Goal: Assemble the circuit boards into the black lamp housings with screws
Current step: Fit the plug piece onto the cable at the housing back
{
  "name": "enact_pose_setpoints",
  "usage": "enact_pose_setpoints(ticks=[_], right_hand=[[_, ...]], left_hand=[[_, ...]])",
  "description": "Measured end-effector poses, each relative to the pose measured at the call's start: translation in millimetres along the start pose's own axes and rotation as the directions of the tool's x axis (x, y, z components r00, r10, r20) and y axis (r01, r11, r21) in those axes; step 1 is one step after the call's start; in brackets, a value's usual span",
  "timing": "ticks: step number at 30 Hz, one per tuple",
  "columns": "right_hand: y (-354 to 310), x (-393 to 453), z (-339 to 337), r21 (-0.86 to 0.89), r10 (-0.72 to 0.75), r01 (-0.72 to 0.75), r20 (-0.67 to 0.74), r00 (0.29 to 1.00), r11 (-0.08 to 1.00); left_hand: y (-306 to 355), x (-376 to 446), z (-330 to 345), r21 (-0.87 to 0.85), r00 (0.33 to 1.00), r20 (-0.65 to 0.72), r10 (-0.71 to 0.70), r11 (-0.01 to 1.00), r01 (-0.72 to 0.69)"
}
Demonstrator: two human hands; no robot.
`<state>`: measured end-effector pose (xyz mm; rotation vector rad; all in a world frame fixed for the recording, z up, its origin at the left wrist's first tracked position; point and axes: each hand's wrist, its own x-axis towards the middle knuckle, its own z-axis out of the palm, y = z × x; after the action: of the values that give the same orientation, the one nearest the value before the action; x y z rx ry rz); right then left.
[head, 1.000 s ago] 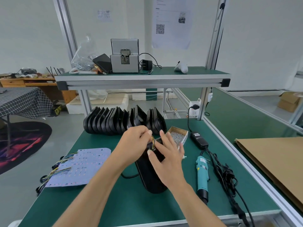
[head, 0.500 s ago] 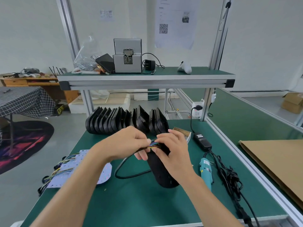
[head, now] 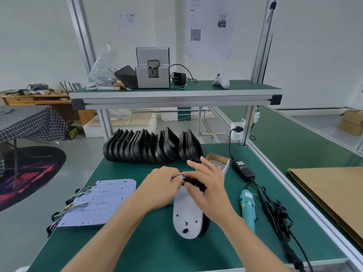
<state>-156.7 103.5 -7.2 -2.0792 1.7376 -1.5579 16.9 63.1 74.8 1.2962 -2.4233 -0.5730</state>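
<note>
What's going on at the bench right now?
A person is fitting a circuit board into a black lamp housing on the green bench. The left hand pinches the board's coloured wires while the right hand steadies the housing's far end. The teal screwdriver lies untouched beside it.

Two bare hands, left hand [head: 159,190] and right hand [head: 208,185], one teal electric screwdriver [head: 247,208], one small cardboard box of silver screws [head: 218,163], one grey metal screw-feeder machine [head: 152,68]. Black lamp housings in the row [head: 151,149]: too overlapped to count.

Both forearms reach forward and converge; the left hand [head: 161,185] pinches with curled fingers, the right hand [head: 208,185] has its upper fingers extended.
</note>
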Motion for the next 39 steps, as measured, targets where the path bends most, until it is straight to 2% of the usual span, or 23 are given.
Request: enact_pose_setpoints(ticks=[5, 9, 13, 18, 22, 31, 36, 39], right_hand=[[-10, 1, -1, 0.039, 0.051, -0.053, 0.056, 0.997, 0.998], [-14, 0, 1, 0.071, 0.102, -0.105, 0.047, 0.994, 0.992], [-20, -3, 8, 0.091, 0.148, -0.141, -0.066, 0.987, 0.986], [-31, -7, 18, 0.099, 0.217, -0.201, -0.196, 0.956, 0.975], [-34, -10, 24, 0.061, 0.203, -0.194, -0.255, 0.945, 0.979], [-32, -16, 32, -0.021, 0.195, -0.211, -0.293, 0.936, 0.977], [-30, -19, 35, 0.012, 0.201, -0.207, -0.294, 0.935, 0.978], [-23, -22, 36, 0.04, 0.137, -0.132, -0.348, 0.927, 0.99]], left_hand=[[0, -6, 1, -0.035, 0.996, 0.022, 0.085, 0.996, -0.084], [4, -10, 1, -0.085, 0.991, -0.069, 0.115, 0.989, -0.121], [8, -13, 5, -0.152, 0.98, -0.154, 0.128, 0.977, -0.152], [9, -13, 10, -0.298, 0.976, -0.204, 0.07, 0.946, -0.13], [7, -16, 14, -0.368, 0.976, -0.21, 0.057, 0.92, -0.133], [3, -16, 20, -0.371, 0.968, -0.228, 0.106, 0.909, -0.188], [4, -19, 22, -0.366, 0.965, -0.232, 0.121, 0.908, -0.202], [3, -20, 25, -0.367, 0.964, -0.236, 0.123, 0.907, -0.205]])
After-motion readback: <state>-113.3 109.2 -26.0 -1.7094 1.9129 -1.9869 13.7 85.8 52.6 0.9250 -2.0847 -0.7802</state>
